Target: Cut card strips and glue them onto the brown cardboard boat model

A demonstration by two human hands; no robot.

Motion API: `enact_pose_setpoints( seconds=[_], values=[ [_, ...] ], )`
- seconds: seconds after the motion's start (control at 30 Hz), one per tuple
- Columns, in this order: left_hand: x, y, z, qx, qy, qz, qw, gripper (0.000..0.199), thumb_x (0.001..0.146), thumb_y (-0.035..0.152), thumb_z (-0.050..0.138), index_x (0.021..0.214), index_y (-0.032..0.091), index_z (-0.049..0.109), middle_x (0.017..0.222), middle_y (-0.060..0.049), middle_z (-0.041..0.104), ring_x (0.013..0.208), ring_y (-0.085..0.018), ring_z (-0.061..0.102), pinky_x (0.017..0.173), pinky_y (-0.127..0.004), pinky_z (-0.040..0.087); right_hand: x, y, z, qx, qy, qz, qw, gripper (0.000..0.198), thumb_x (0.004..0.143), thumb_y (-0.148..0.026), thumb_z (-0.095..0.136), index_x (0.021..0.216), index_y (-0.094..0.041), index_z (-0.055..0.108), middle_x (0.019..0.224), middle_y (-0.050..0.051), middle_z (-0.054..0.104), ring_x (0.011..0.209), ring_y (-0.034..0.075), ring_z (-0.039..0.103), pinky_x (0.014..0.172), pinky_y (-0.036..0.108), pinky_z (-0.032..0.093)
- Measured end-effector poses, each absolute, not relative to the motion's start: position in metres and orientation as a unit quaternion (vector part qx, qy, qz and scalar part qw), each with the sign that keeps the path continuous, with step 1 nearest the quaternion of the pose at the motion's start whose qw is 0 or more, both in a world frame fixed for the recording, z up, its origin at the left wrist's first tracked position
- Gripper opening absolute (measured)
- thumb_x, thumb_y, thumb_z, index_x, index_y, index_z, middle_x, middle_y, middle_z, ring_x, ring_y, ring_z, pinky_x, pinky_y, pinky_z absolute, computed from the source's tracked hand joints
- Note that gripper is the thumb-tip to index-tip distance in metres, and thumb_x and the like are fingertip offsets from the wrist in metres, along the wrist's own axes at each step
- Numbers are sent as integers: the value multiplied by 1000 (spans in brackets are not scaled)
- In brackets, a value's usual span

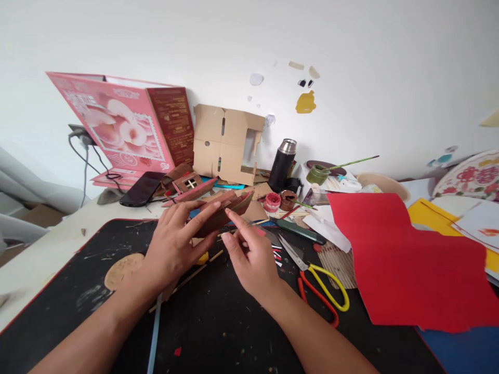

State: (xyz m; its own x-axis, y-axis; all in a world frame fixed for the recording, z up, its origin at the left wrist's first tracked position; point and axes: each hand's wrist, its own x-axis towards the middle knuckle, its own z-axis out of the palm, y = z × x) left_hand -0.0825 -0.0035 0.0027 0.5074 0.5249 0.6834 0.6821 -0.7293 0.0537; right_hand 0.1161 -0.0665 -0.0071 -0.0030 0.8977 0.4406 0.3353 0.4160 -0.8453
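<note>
A small brown and pink cardboard model boat (242, 206) stands near the middle of the black mat, its pointed end to the right. My left hand (175, 234) grips it from the near left, fingers across its top edge and thumb below. My right hand (251, 254) rests its index fingertip against the boat's near side. The thumb is apart and the other fingers curl with nothing visible in them. Behind my left hand lies a model house piece with a white-framed window (190, 183). Thin wooden sticks (202, 267) lie beneath the hands.
Scissors (312, 272) with red and yellow handles and a green utility knife (298, 228) lie right of my right hand. Red paper (409, 259) covers the right side. Behind stand paint jars (272, 201), a black thermos (283, 166), cut cardboard (210, 140) and a pink box (125, 124).
</note>
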Motion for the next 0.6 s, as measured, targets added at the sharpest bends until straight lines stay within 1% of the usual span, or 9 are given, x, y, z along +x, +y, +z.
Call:
enact_pose_setpoints(
  seconds=[0.13,0.27,0.33,0.43,0.6],
  values=[
    [-83,-2,1,-860,-353,-358,92,78,103,30,69,170,43,32,136,-14,66,122,-37,68,97,-53,56,117,-67,-7,-473,-655,258,530,50,109,-40,57,154,-19,64,72,-1,62,61,15,52,60,28,45],
    [-83,-3,1,-857,-353,-364,88,80,101,29,70,170,43,32,135,-14,66,122,-37,68,98,-52,56,117,-68,-7,-468,-654,266,531,50,109,-40,58,155,-20,63,73,-2,61,61,15,52,61,28,46],
    [-82,-3,1,-859,-354,-361,85,80,101,29,70,170,42,32,136,-14,66,123,-37,67,99,-52,55,116,-68,-8,-468,-648,277,534,50,109,-40,58,155,-21,64,72,-2,59,60,14,51,59,27,45],
    [-79,-3,1,-855,-361,-363,80,77,101,28,68,169,40,34,136,-14,67,124,-37,67,100,-53,55,114,-68,-8,-467,-636,292,540,49,110,-41,57,154,-21,65,70,-2,58,58,14,49,54,25,43],
    [-76,-3,0,-847,-374,-369,88,72,101,29,67,166,35,37,137,-13,68,124,-36,68,103,-51,54,116,-66,-8,-466,-616,287,567,48,110,-44,56,151,-21,67,68,-3,57,57,13,50,52,24,44]
  ],
)
